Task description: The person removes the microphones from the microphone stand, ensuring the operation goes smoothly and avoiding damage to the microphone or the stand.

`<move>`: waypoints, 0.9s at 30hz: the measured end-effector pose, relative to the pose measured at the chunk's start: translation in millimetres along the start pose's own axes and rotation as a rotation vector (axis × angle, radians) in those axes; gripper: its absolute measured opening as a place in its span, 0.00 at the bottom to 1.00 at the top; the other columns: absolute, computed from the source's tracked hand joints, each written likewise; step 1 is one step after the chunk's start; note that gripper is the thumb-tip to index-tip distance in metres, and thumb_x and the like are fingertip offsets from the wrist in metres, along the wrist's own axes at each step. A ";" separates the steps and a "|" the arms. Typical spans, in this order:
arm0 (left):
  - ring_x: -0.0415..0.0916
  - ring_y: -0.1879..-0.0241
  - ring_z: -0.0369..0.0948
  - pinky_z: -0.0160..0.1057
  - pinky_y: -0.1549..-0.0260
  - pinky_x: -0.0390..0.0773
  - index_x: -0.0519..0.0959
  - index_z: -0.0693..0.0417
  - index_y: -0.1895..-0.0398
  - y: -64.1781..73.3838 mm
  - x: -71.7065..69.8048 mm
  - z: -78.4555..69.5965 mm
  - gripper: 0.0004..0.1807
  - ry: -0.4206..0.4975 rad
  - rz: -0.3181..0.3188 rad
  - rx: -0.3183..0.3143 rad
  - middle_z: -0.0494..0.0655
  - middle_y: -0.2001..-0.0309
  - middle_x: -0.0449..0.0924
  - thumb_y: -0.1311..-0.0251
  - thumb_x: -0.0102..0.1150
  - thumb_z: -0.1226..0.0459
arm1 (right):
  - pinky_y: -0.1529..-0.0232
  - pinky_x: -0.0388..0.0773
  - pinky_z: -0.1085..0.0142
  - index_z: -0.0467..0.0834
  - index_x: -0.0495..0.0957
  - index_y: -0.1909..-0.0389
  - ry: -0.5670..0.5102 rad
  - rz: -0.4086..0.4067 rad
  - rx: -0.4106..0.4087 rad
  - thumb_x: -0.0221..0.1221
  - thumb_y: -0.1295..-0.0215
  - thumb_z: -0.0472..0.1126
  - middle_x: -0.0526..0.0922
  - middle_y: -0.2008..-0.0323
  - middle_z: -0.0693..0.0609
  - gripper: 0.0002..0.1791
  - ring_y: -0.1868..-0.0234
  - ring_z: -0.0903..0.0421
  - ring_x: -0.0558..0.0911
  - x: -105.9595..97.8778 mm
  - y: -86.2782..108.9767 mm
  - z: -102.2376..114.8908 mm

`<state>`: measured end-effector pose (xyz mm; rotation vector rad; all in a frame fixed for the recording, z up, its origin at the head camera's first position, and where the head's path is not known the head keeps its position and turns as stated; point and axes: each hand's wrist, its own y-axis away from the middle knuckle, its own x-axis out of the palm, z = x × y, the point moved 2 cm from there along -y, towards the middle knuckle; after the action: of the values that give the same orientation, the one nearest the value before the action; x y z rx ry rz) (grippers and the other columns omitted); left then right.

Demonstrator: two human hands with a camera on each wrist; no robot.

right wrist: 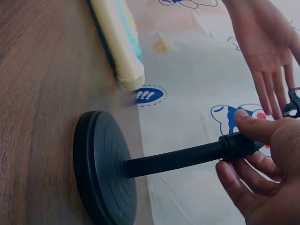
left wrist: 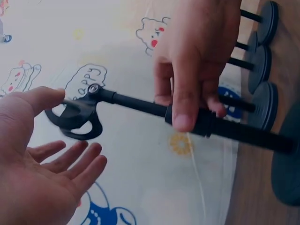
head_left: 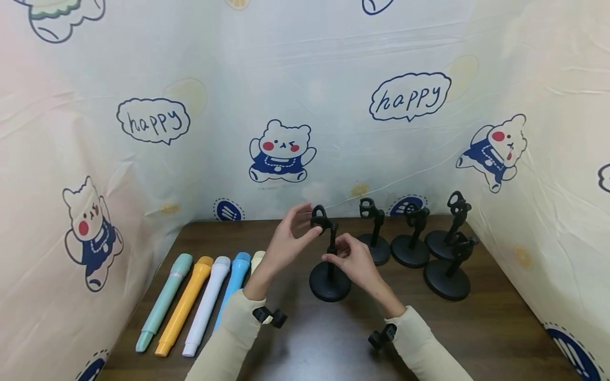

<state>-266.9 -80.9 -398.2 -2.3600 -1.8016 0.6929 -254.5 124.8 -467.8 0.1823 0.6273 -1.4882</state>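
A black desktop microphone stand [head_left: 330, 286] stands upright on its round base at the middle of the table. My right hand [head_left: 357, 262] pinches the collar [right wrist: 230, 146] on its pole between thumb and fingers. By the clip [left wrist: 75, 117] at the top is my left hand [head_left: 285, 241]. In the left wrist view, its thumb lies against or just beside the clip, and the other fingers extend loosely below; contact is hard to tell.
Several more black microphone stands [head_left: 411, 251] are grouped at the right rear of the brown table [head_left: 305, 349]. Several toy microphones in different colours, among them an orange one [head_left: 185, 306], lie side by side at left. Printed cloth [head_left: 314, 79] surrounds the table's back and sides.
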 end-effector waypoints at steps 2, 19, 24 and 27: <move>0.76 0.29 0.51 0.61 0.29 0.75 0.68 0.48 0.23 -3.8 3.6 0.2 0.33 0.026 0.006 0.015 0.53 0.29 0.77 0.27 0.68 0.58 | 0.59 0.86 0.68 0.46 0.82 0.55 0.012 -0.021 -0.007 0.78 0.40 0.43 0.88 0.61 0.51 0.17 0.62 0.59 0.87 0.2 -0.5 -0.4; 0.83 0.36 0.48 0.44 0.35 0.82 0.79 0.48 0.31 -10.0 4.6 9.2 0.24 0.144 -0.020 -0.010 0.52 0.38 0.85 0.30 0.70 0.62 | 0.62 0.86 0.69 0.43 0.86 0.58 0.006 -0.094 -0.102 0.79 0.41 0.40 0.90 0.63 0.50 0.13 0.65 0.58 0.87 1.8 1.6 0.9; 0.84 0.37 0.48 0.42 0.37 0.83 0.80 0.48 0.32 -9.6 5.6 10.3 0.24 0.152 -0.025 -0.006 0.52 0.39 0.86 0.30 0.70 0.63 | 0.58 0.88 0.62 0.42 0.87 0.56 0.011 -0.059 -0.145 0.76 0.37 0.38 0.91 0.61 0.50 0.11 0.62 0.57 0.88 0.9 1.6 -0.1; 0.85 0.38 0.49 0.40 0.38 0.84 0.80 0.49 0.33 -9.4 6.6 10.1 0.23 0.161 -0.022 0.004 0.53 0.39 0.86 0.30 0.70 0.63 | 0.55 0.88 0.60 0.43 0.88 0.53 0.007 -0.012 -0.170 0.72 0.33 0.36 0.91 0.58 0.50 0.09 0.58 0.56 0.88 0.2 2.3 -1.4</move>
<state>-278.1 -73.8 -406.0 -2.3155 -1.7541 0.4873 -252.6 125.6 -469.7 0.0525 0.7577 -1.4387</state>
